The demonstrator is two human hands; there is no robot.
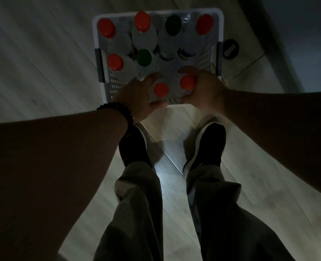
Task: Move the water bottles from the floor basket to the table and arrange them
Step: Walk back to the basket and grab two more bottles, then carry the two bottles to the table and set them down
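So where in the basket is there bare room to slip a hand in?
Bare basket floor shows mid-right, between back-row bottles, right wall and the bottle in the right hand. A smaller gap sits near-left, beside the left hand. Back row and left side are crowded.

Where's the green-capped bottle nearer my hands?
The green-capped bottle stands in the left half of the basket in the head view, right of the red-capped bottle by its left wall, just beyond the left hand.

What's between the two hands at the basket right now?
Head view: just two bottles; the left hand grips the nearer red-capped bottle, the right hand grips the farther red-capped bottle, caps side by side.
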